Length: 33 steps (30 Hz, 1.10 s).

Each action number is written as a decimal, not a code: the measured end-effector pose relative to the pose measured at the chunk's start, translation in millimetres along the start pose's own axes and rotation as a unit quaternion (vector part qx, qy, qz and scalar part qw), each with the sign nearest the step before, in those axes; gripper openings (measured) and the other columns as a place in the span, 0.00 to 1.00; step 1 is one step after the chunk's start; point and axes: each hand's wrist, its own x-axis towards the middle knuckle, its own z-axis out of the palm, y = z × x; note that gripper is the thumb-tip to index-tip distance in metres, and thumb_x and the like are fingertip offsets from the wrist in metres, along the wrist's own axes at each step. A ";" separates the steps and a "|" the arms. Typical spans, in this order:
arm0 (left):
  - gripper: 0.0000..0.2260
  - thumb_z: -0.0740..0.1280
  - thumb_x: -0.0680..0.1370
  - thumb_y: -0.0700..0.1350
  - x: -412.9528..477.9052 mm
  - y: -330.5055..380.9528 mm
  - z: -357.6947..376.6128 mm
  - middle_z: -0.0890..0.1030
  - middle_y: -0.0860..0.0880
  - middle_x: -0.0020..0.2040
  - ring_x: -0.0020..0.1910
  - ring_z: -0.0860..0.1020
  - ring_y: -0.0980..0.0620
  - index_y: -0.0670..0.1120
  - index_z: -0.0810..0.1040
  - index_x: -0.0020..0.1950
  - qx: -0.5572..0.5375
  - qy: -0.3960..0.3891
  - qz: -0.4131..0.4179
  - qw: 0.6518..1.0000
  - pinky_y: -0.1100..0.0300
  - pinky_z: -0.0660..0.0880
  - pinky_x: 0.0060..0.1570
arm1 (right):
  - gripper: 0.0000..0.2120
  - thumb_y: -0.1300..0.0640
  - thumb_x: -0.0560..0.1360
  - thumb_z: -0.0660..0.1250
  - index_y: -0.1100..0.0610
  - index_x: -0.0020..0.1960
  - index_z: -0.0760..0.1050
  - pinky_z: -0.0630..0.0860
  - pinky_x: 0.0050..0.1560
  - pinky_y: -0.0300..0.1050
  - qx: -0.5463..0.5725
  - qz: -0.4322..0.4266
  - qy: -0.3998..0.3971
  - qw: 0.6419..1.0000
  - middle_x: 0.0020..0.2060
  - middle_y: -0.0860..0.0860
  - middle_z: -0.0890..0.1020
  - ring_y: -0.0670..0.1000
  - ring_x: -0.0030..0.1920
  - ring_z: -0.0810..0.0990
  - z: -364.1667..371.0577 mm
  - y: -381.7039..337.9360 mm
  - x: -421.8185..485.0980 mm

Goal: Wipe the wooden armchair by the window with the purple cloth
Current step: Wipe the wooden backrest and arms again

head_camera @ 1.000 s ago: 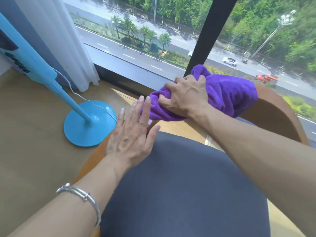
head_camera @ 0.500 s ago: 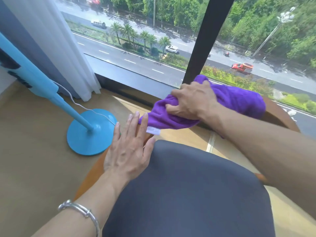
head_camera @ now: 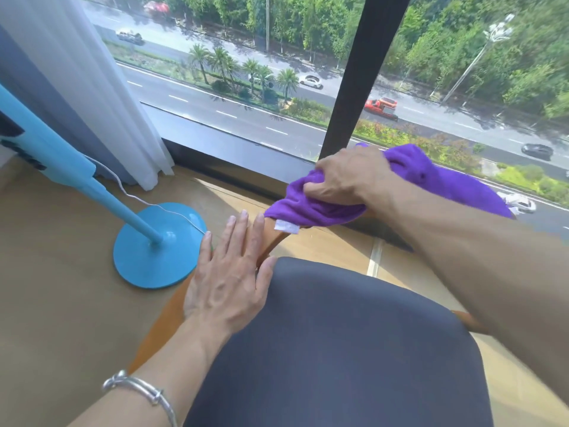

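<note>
The wooden armchair (head_camera: 163, 328) stands below me by the window, with a dark grey seat cushion (head_camera: 348, 349) filling the lower middle. My right hand (head_camera: 345, 177) grips the bunched purple cloth (head_camera: 437, 180) on the curved wooden back rail, which the cloth mostly hides. A white label hangs from the cloth's near edge. My left hand (head_camera: 231, 278) lies flat with straight fingers on the left wooden arm, beside the cushion's edge.
A blue fan stand (head_camera: 154, 245) with a round base and a white cord stands on the wooden floor to the left. A white curtain (head_camera: 92, 87) hangs behind it. The window's dark upright bar (head_camera: 363, 75) rises just beyond the chair.
My right hand has slid the cloth to the right along the back rail. My left hand has stayed flat on the arm. The view has tilted up a little.
</note>
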 end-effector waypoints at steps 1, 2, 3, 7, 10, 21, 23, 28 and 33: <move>0.28 0.48 0.79 0.57 -0.1 -0.3 0.9 0.64 0.44 0.73 0.72 0.64 0.45 0.45 0.56 0.76 0.001 0.001 -0.001 1.000 0.43 0.62 0.67 | 0.22 0.36 0.74 0.52 0.47 0.54 0.77 0.64 0.48 0.50 0.001 -0.024 0.000 1.000 0.57 0.55 0.81 0.58 0.56 0.77 1.5 -17.0 1.3; 0.28 0.48 0.79 0.57 -0.3 -0.4 1.8 0.64 0.44 0.73 0.72 0.64 0.45 0.44 0.57 0.76 0.002 0.002 -0.003 1.000 0.44 0.62 0.67 | 0.21 0.36 0.75 0.52 0.47 0.52 0.76 0.64 0.48 0.51 0.007 -0.046 0.002 0.999 0.56 0.55 0.81 0.58 0.56 0.77 3.5 -33.5 2.3; 0.29 0.48 0.79 0.57 -0.2 -0.5 2.4 0.64 0.43 0.73 0.72 0.64 0.45 0.43 0.57 0.75 0.001 0.003 -0.006 1.000 0.46 0.60 0.69 | 0.20 0.36 0.75 0.51 0.47 0.50 0.75 0.63 0.48 0.51 0.020 -0.063 0.005 0.998 0.55 0.55 0.81 0.58 0.55 0.77 5.8 -47.6 2.6; 0.29 0.47 0.79 0.57 0.5 -0.8 1.5 0.64 0.42 0.73 0.72 0.64 0.45 0.42 0.57 0.75 0.005 0.003 -0.011 1.000 0.50 0.53 0.67 | 0.19 0.35 0.75 0.50 0.48 0.45 0.70 0.63 0.48 0.52 0.052 -0.088 0.033 0.994 0.51 0.54 0.82 0.58 0.51 0.78 13.7 -64.1 1.6; 0.28 0.48 0.78 0.56 0.3 1.2 0.1 0.64 0.43 0.73 0.71 0.65 0.45 0.44 0.58 0.75 0.007 0.006 -0.015 1.000 0.48 0.56 0.67 | 0.22 0.35 0.74 0.50 0.49 0.50 0.74 0.62 0.48 0.53 0.026 -0.067 0.070 0.995 0.50 0.54 0.82 0.57 0.51 0.78 15.5 -41.0 -2.6; 0.28 0.47 0.77 0.59 -1.1 4.3 -1.8 0.64 0.43 0.73 0.72 0.63 0.44 0.48 0.60 0.75 0.022 -0.020 -0.021 0.999 0.41 0.62 0.66 | 0.23 0.37 0.75 0.51 0.52 0.51 0.75 0.65 0.50 0.54 0.056 0.193 0.112 0.973 0.49 0.59 0.81 0.60 0.48 0.77 18.3 85.0 -48.2; 0.29 0.46 0.77 0.59 -1.5 2.8 -3.1 0.61 0.43 0.74 0.73 0.61 0.45 0.49 0.58 0.75 0.020 -0.027 -0.019 0.999 0.42 0.60 0.67 | 0.22 0.38 0.75 0.52 0.52 0.51 0.75 0.63 0.50 0.55 0.050 0.198 0.133 0.970 0.49 0.59 0.80 0.60 0.49 0.76 19.0 78.1 -48.8; 0.31 0.43 0.76 0.61 -0.1 5.5 -4.7 0.57 0.44 0.76 0.75 0.56 0.45 0.49 0.54 0.76 0.020 -0.046 -0.011 0.999 0.41 0.57 0.69 | 0.24 0.36 0.74 0.53 0.52 0.55 0.76 0.64 0.58 0.58 0.039 0.186 0.164 0.968 0.53 0.59 0.79 0.61 0.55 0.75 22.0 69.3 -50.9; 0.31 0.39 0.75 0.61 17.1 25.4 -10.4 0.54 0.46 0.77 0.75 0.53 0.47 0.49 0.54 0.75 0.025 -0.059 0.030 0.998 0.39 0.53 0.69 | 0.25 0.34 0.74 0.52 0.49 0.57 0.74 0.65 0.57 0.57 0.032 0.142 0.142 0.979 0.53 0.58 0.78 0.60 0.54 0.76 19.3 68.8 -56.1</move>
